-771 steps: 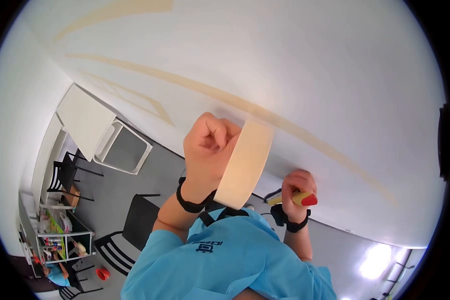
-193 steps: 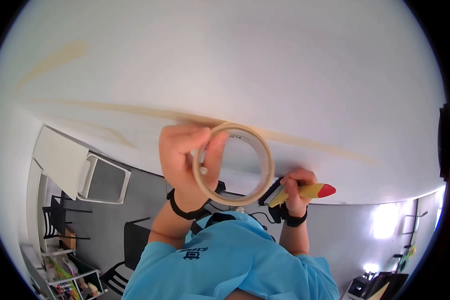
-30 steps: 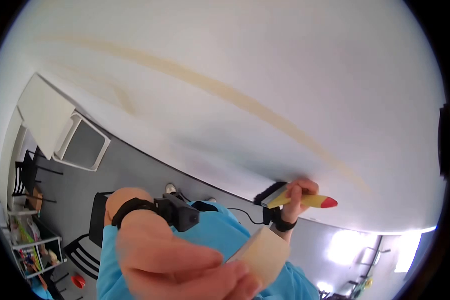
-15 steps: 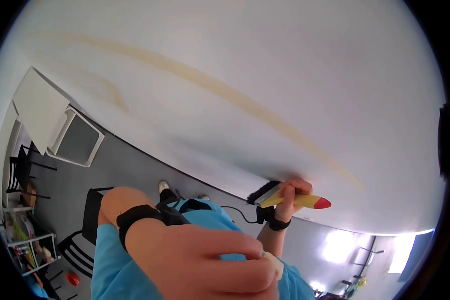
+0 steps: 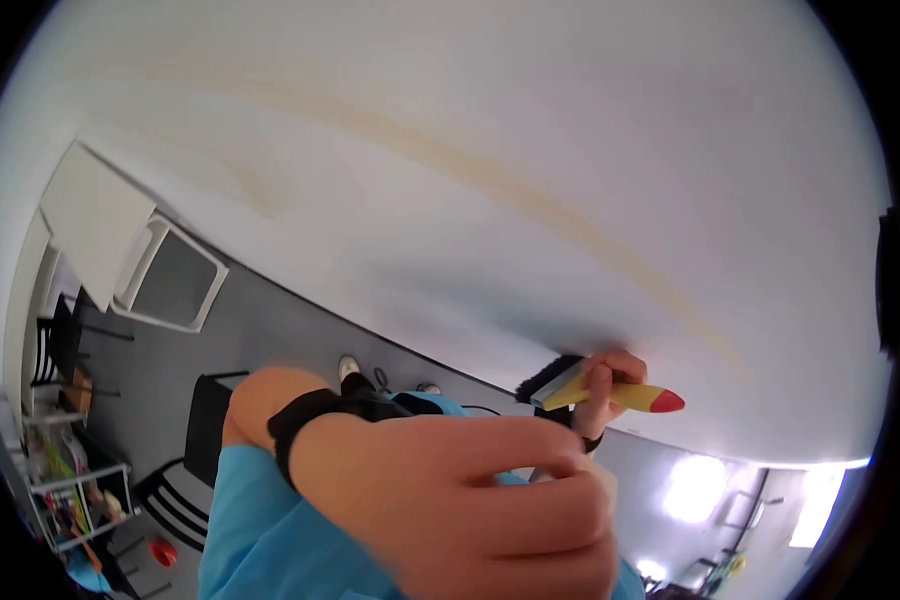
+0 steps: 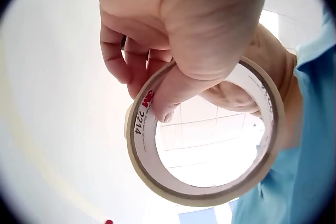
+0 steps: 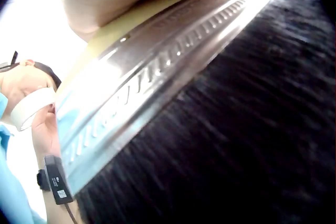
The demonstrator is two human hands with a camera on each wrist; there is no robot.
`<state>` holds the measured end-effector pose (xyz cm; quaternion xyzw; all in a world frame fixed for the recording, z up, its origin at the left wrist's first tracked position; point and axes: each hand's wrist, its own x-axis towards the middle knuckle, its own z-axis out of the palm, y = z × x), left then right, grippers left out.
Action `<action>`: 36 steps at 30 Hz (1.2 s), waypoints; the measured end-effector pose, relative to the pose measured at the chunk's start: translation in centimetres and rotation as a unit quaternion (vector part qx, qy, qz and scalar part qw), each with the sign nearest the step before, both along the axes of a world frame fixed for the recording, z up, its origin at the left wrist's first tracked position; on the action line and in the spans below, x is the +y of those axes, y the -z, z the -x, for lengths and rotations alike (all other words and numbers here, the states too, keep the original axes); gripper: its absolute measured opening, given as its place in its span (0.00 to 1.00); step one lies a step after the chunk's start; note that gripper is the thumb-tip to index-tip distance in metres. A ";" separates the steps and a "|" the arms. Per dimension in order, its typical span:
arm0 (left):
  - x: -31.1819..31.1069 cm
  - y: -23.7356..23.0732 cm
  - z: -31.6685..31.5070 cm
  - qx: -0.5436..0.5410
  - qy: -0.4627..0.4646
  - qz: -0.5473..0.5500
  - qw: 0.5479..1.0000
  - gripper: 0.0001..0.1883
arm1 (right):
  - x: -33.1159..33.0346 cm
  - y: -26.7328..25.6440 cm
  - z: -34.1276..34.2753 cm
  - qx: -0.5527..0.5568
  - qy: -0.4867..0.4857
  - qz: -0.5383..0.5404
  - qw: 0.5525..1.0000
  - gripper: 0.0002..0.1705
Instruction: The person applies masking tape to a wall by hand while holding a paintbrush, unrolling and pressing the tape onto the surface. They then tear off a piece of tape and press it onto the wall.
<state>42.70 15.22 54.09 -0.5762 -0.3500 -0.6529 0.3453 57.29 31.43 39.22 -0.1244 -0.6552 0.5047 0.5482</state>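
My left hand (image 5: 490,510) is close to the camera in front of my chest, gripping a roll of masking tape (image 6: 184,193). In the left wrist view the thumb hooks inside the ring, which is printed 3M 2214, and the fingers curl behind it. Most of the roll is hidden behind the hand in the head view. Low beside the white wall, my right hand (image 5: 600,385) grips a flat paintbrush (image 5: 638,397) by its yellow, red-tipped handle. Its black bristles (image 7: 236,129) point left in the head view. A long strip of tape (image 5: 450,162) runs across the wall (image 5: 610,130).
Fainter tape marks (image 5: 255,190) show on the wall's left. Beyond it stand a white table (image 5: 95,225), a grey-topped piece with a white frame (image 5: 180,280), a black chair (image 5: 205,430) and a loaded shelf (image 5: 80,495). A red bucket (image 5: 162,552) is on the floor.
Several seconds ago my left hand held the tape roll up at the wall strip; it is now down near the chest, and shifted slightly right in the last half second. The right hand keeps the paintbrush.
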 end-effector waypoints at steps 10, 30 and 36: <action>-5.0 -1.9 1.8 0.001 0.018 0.173 0.985 0.27 | -0.2 -0.6 0.3 -0.022 -0.001 -0.023 0.999 0.07; -2.5 -1.9 1.2 -0.013 -0.043 0.109 0.993 0.16 | -0.2 0.2 0.0 -0.012 0.015 0.001 1.000 0.06; -2.2 -0.4 -1.3 -0.180 -0.129 0.085 0.971 0.06 | -0.3 -0.4 0.2 -0.035 0.029 -0.026 0.999 0.07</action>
